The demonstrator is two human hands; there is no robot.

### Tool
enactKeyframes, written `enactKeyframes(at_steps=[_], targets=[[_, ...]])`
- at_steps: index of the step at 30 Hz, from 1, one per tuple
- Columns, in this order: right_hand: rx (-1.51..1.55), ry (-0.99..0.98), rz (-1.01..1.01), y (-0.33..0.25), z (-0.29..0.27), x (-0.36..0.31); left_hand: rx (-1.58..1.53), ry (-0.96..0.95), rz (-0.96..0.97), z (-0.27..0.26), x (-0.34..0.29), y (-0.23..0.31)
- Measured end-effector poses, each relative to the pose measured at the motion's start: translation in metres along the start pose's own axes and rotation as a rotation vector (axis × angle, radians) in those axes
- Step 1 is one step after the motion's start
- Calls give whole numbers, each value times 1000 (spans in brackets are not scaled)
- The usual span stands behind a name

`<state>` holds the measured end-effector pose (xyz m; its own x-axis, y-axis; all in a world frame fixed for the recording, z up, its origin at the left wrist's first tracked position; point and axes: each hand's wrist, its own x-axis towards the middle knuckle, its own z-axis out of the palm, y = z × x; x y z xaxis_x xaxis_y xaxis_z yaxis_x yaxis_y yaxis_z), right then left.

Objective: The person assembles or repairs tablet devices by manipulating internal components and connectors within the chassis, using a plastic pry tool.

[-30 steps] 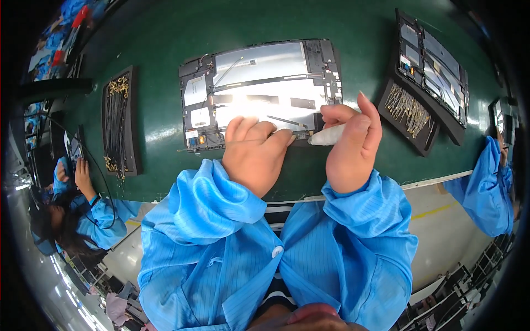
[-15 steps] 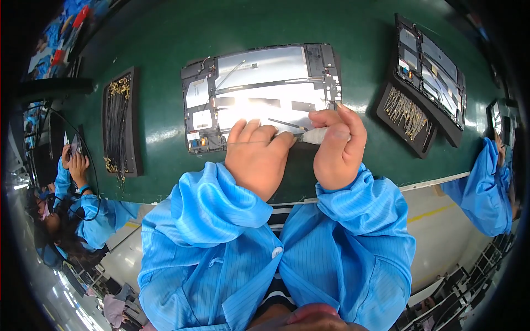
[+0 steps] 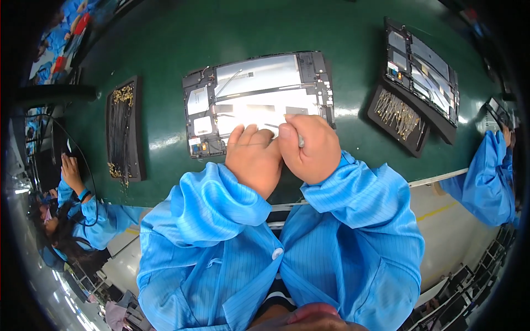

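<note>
Working at an opened flat device (image 3: 256,71) at twelve o'clock. Just brought the right hand (image 3: 310,148) inward, curled nearly closed, with hold unclear, beside the left hand (image 3: 254,161), flattened over the near edge, gripping nothing visible; apparently concentrating there. Has table (image 3: 165,110) room toward a cable tray (image 3: 139,143) at nine, a second tray (image 3: 402,142) at three.

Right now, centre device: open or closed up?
Open. The device has its silver plate and long dark strip exposed; no cover over them.
</note>
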<state>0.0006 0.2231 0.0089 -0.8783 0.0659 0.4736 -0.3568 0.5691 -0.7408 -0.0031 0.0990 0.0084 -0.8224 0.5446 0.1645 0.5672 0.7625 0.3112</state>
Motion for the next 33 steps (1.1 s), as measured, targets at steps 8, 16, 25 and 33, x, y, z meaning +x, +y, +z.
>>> enactKeyframes(at_steps=[8,16,25,33], targets=[[420,251,418,14,-3,-12,-98,46,-31,1,1,0],[397,300,309,18,2,-19,-83,53,-35,3,1,-1],[381,253,270,16,-1,-22,29,20,-14,3,0,3],[388,253,239,18,0,-21,4,3,-44,0,2,5]])
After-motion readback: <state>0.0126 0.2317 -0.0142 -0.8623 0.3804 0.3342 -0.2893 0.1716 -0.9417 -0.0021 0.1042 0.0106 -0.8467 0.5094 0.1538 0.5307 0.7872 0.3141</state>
